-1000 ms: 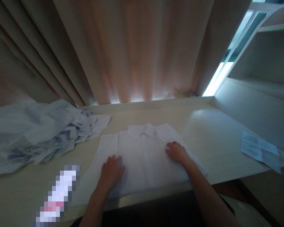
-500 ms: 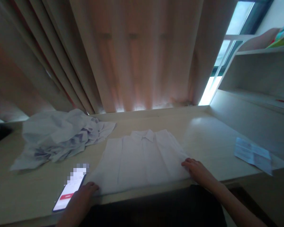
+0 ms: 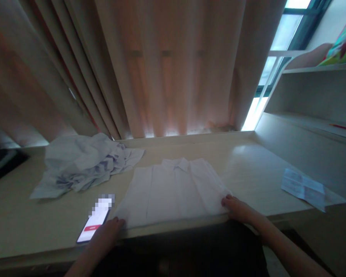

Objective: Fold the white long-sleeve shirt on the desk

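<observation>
Here, both hands (image 3: pixel 108 232) (image 3: pixel 238 207) pinch smooth white shirt (image 3: pixel 173 190).

You see a crumpled pale cloth heap (image 3: pixel 83 165) left on the desk (image 3: pixel 256 169), a phone (image 3: pixel 94 222), and a paper sheet (image 3: pixel 303 188) right.

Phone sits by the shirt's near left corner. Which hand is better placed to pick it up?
Left, probably. The left hand rests at the near left corner of the flat white collared shirt, right beside the lit smartphone. The right hand is at the shirt's far corner and would have to cross it.
</observation>
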`<state>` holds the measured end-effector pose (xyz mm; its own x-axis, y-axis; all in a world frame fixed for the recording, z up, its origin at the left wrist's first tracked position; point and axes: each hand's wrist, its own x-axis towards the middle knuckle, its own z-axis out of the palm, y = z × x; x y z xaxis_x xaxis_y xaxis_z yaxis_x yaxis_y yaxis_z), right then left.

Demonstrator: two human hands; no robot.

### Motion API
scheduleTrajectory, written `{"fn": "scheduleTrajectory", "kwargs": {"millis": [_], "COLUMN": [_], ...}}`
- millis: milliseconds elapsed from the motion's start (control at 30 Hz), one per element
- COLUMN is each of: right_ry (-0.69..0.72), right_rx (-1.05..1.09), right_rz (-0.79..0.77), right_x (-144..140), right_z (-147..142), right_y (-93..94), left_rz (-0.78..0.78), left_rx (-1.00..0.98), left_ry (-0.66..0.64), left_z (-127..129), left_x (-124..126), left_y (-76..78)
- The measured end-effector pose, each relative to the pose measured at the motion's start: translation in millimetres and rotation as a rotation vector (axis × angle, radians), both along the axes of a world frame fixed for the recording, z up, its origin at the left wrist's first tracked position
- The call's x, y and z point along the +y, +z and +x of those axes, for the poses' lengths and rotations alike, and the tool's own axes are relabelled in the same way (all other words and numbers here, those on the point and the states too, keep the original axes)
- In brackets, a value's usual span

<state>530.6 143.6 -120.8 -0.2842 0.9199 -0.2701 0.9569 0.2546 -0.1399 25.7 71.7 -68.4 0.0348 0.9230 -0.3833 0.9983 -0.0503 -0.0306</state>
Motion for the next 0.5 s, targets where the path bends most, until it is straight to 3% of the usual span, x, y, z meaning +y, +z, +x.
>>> {"fn": "scheduleTrajectory", "kwargs": {"millis": [233,500], "right_ry": [0.143,0.131], "right_rx": [-0.075,-0.045], "right_rz": [0.078,0.129], "right_x": [-6.1,-25.1], "right_z": [19.1,34.5], "right_y": [0.0,-5.7], "left_rz": [0.064,0.129], "left_rx": [0.013,0.005], "left_ry": [0.029,0.038], "left_z": [2.9,7.8], "left_x": [-4.2,-16.9], "left_y": [-15.8,-25.0]}}
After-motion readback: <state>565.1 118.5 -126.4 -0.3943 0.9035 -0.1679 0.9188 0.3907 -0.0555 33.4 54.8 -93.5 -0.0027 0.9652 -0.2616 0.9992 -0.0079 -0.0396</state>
